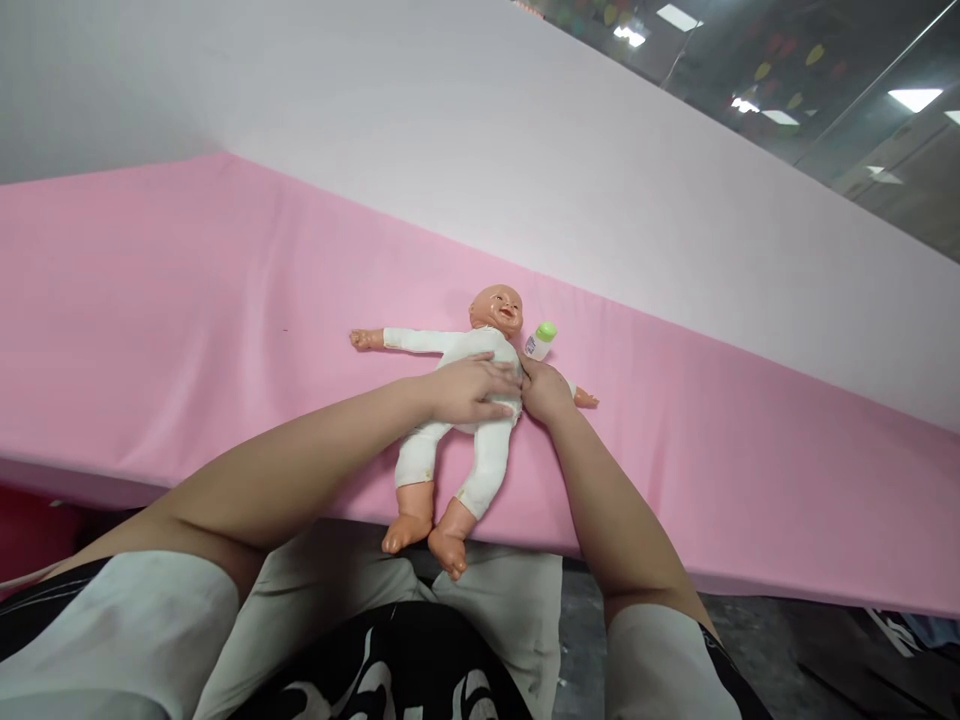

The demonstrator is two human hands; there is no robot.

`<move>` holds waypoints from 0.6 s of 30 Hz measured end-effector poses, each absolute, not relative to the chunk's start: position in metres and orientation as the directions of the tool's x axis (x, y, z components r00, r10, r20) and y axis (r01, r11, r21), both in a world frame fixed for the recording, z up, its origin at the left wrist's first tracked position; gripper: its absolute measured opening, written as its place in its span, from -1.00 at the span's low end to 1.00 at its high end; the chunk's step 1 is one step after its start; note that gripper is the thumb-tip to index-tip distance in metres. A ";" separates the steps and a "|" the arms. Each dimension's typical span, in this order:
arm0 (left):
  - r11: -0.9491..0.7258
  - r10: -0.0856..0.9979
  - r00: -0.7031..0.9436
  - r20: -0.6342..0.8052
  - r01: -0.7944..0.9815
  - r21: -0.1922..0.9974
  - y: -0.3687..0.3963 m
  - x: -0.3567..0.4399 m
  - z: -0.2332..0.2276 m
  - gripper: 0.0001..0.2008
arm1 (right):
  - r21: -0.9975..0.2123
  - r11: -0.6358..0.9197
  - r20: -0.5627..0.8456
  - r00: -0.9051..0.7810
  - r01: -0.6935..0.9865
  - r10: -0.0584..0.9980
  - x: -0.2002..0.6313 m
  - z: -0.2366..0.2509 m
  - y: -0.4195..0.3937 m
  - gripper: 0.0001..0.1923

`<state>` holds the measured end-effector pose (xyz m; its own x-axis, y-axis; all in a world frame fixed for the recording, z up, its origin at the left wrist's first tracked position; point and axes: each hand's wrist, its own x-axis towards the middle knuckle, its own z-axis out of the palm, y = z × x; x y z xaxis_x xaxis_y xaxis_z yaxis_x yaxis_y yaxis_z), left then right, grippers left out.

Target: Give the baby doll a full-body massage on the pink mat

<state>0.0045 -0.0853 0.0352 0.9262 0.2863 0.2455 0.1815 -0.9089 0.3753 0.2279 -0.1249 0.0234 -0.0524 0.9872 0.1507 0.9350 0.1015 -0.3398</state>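
Observation:
A baby doll (489, 462) with a white cloth body lies face up on the pink padded surface, its feet toward me at the front edge. My left hand (472, 388) rests flat across its belly, fingers stretched out. At the doll's other side, my right hand (546, 390) is closed against the torso; its thumb shows, while the fingers are partly hidden. This hand covers most of the doll's nearby arm, leaving the small plastic hand visible beyond it. A small bottle (538, 344) with a green cap lies beside the doll's head, just beyond my right hand.
The pink surface (187, 300) runs across the whole view, with a front edge close to my legs. A white wall (450, 130) rises behind it, with glass panels (750, 90) above at the upper right. Dark floor (585, 640) shows below.

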 end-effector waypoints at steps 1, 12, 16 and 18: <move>-0.900 0.328 0.912 0.248 0.221 0.377 -0.076 0.003 0.032 -0.52 | -0.347 0.111 0.158 -0.058 0.931 0.986 0.228 0.023 -0.125 -0.41; -0.612 0.791 0.517 0.327 0.671 0.419 -0.028 -0.022 0.014 -0.52 | -0.388 0.093 0.184 -0.022 0.917 0.983 0.226 0.023 -0.124 -0.47; -0.534 0.845 0.449 0.290 0.734 0.420 -0.022 -0.026 0.013 -0.57 | -0.420 0.217 0.337 -0.071 0.881 0.939 0.207 0.026 -0.137 -0.47; -0.534 0.845 0.451 0.288 0.736 0.416 -0.022 -0.025 0.013 -0.59 | -0.425 0.406 0.402 -0.233 0.809 0.885 0.185 0.032 -0.153 -0.46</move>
<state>-0.0248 -0.0216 0.0126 0.4510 0.8449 0.2876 0.7359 -0.5343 0.4158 0.1852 -0.1530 0.0322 -0.2329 0.8853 0.4024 0.8093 0.4059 -0.4246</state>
